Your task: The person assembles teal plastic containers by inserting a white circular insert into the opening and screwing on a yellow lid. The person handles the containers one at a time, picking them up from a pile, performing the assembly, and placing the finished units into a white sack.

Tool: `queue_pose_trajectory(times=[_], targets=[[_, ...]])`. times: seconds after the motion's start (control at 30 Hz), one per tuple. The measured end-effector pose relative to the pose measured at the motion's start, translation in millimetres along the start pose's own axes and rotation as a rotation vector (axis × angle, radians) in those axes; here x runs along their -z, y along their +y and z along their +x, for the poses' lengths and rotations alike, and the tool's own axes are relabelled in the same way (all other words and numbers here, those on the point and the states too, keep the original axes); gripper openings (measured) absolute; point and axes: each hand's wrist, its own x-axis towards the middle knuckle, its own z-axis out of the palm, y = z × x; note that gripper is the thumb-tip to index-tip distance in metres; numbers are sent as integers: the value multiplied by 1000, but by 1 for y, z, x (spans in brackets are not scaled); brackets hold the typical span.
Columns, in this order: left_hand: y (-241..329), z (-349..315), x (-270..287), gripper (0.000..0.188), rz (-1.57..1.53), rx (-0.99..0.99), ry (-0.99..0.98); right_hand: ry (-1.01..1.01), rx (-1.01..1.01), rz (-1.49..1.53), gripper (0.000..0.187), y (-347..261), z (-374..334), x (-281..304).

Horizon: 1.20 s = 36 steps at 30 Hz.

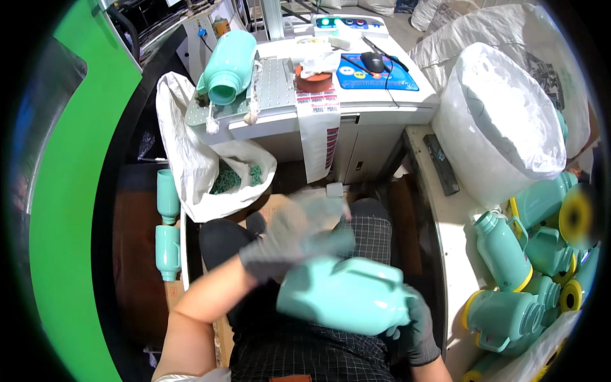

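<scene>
Across my lap lies a turquoise plastic thermos jug body point(337, 296), tilted on its side with its handle uppermost and its neck to the right. My right hand point(417, 328), in a grey glove, is closed round the neck end. Above the jug's wide end, my left hand point(302, 232), also gloved, is smeared by motion. Its fingers are too blurred to read, and whether it holds anything is unclear.
Another turquoise jug point(232, 63) lies on the perforated worktop point(280, 79) ahead. A white sack point(184, 153) with green scraps hangs at left. Several turquoise jugs with yellow bases point(506, 248) crowd the right-hand bench point(449, 254), below a white-lined bin point(490, 134).
</scene>
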Motion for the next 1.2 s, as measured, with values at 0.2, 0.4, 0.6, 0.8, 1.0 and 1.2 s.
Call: queue_pose_trajectory(times=[0.2, 0.4, 0.6, 0.8, 1.0, 1.2], targets=[[-196, 28, -39, 38, 315, 641, 230, 319, 797, -247, 104, 0, 43, -13], [-247, 29, -74, 27, 505, 626, 163, 348, 828, -525, 106, 42, 63, 1], [-242, 28, -75, 19, 483, 599, 234, 383, 900, -555, 102, 50, 64, 0], [-187, 20, -72, 19, 377, 588, 361, 520, 898, -539, 95, 53, 62, -5], [-33, -14, -59, 4, -1274, 1254, 478, 463, 947, -528, 96, 69, 65, 6], [-10, 3, -57, 7, -1486, 1155, 287, 456, 952, -565, 97, 72, 66, 4]])
